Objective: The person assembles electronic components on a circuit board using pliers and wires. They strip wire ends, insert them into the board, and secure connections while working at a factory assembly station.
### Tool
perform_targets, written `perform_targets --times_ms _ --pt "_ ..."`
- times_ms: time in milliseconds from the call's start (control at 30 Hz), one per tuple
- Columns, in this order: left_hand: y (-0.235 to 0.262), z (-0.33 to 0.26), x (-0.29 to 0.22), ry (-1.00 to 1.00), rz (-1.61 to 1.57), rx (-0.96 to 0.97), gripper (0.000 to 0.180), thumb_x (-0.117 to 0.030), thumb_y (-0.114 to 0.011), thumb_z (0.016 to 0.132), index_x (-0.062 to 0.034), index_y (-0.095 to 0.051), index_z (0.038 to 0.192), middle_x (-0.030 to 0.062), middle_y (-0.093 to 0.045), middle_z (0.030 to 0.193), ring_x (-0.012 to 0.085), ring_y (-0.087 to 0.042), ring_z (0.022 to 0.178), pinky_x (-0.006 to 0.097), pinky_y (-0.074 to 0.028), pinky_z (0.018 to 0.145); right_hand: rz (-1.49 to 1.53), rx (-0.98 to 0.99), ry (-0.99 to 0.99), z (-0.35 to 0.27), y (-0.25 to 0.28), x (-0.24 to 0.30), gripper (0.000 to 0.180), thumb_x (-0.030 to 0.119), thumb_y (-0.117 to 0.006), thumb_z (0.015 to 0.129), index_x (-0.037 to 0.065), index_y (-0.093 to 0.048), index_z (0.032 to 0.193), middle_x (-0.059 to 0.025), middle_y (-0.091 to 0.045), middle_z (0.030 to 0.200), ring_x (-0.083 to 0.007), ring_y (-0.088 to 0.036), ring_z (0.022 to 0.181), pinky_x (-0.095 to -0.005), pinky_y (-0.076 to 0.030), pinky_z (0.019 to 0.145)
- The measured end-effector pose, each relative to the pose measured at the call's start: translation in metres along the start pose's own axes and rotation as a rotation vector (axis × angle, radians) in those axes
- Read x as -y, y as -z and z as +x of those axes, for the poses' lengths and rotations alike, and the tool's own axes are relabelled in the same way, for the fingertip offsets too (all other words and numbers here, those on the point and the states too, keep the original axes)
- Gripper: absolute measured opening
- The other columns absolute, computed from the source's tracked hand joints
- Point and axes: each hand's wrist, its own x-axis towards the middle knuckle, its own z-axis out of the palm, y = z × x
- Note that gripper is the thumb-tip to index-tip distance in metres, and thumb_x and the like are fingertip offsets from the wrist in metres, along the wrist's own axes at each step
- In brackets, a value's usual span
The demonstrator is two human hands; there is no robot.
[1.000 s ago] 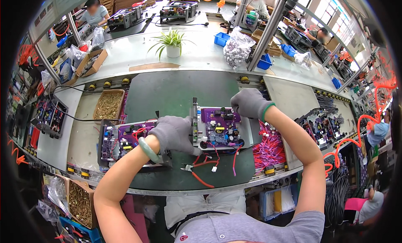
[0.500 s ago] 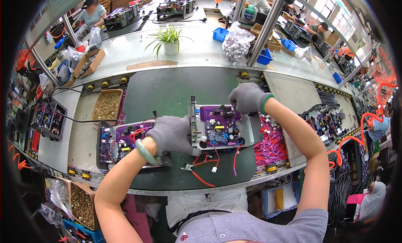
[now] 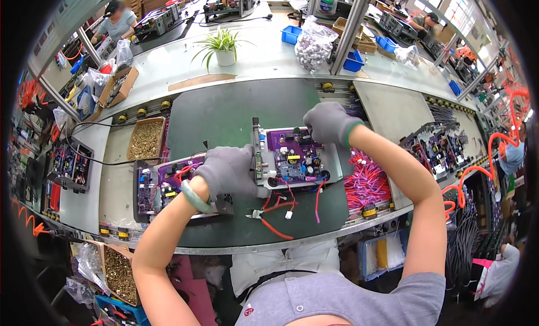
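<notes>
A purple circuit board in a metal chassis (image 3: 295, 160) lies on the dark green mat (image 3: 224, 110) in front of me. My left hand (image 3: 227, 171), in a grey glove with a green bangle at the wrist, grips the chassis at its left end. My right hand (image 3: 327, 122), also grey-gloved, holds the board's far right corner. Red and pink wires (image 3: 281, 205) trail from the board's near edge. Small cutters (image 3: 255, 215) lie on the mat just below my left hand.
A second purple board assembly (image 3: 163, 185) sits to the left. A tray of brass screws (image 3: 146, 139) lies beyond it. Pink wire bundles (image 3: 368, 183) lie to the right, more boards (image 3: 435, 149) further right. A potted plant (image 3: 224, 48) and other workers are beyond.
Both hands keep their hold on the board. The whole scene has shifted slightly in the picture as my head moved; nothing else has moved.
</notes>
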Motion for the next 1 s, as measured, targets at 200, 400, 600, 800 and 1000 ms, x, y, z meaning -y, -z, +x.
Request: perform_targets --times_ms 200,400,600,800,1000 --pt "-0.031 -0.025 -0.003 -0.219 0.085 -0.813 0.072 -0.06 -0.078 0.07 -0.0069 -0.06 0.116 0.0126 -0.068 0.095 0.0282 -0.068 0.092 0.04 -0.052 0.083 0.692 -0.606 0.331 -0.1 -0.041 0.006 0.022 0.022 -0.072 0.083 0.01 -0.068 0.101 -0.0091 -0.065 0.088 -0.0294 -0.067 0.082 -0.0454 -0.054 0.073" --pt "-0.03 0.012 -0.079 -0.473 0.198 -0.817 0.007 -0.017 -0.064 0.082 -0.012 -0.062 0.086 0.0041 -0.063 0.079 0.0227 -0.066 0.074 0.039 -0.05 0.066 0.333 -0.801 0.377 -0.094 -0.068 0.015 0.018 0.025 -0.074 0.08 0.012 -0.065 0.09 -0.0055 -0.063 0.079 -0.026 -0.065 0.077 -0.0425 -0.049 0.074" --pt "-0.011 0.036 -0.089 -0.456 0.447 -0.859 0.006 -0.019 -0.064 0.081 -0.0134 -0.062 0.082 0.0031 -0.064 0.075 0.0204 -0.067 0.072 0.036 -0.048 0.064 0.378 -1.062 0.247 -0.079 -0.078 0.02 0.017 0.024 -0.073 0.078 0.012 -0.061 0.08 -0.0041 -0.061 0.069 -0.0266 -0.063 0.07 -0.0411 -0.046 0.08" --pt "-0.018 0.045 -0.086 -0.421 0.443 -0.924 0.009 -0.021 -0.065 0.081 -0.013 -0.062 0.082 0.0047 -0.065 0.076 0.021 -0.067 0.071 0.036 -0.049 0.064 0.49 -1.099 0.165 -0.08 -0.086 0.025 0.01 0.019 -0.072 0.082 0.011 -0.066 0.084 -0.0063 -0.068 0.074 -0.0261 -0.068 0.071 -0.0408 -0.048 0.087" --pt "-0.059 0.072 -0.083 -0.431 -0.777 -0.595 0.022 -0.022 -0.053 0.101 -0.0016 -0.063 0.099 0.013 -0.065 0.075 0.0258 -0.063 0.063 0.04 -0.051 0.065 0.794 -1.194 0.162 -0.08 -0.097 0.027 0.006 0.014 -0.069 0.085 0.009 -0.069 0.083 -0.0096 -0.07 0.075 -0.029 -0.068 0.069 -0.0429 -0.048 0.089"
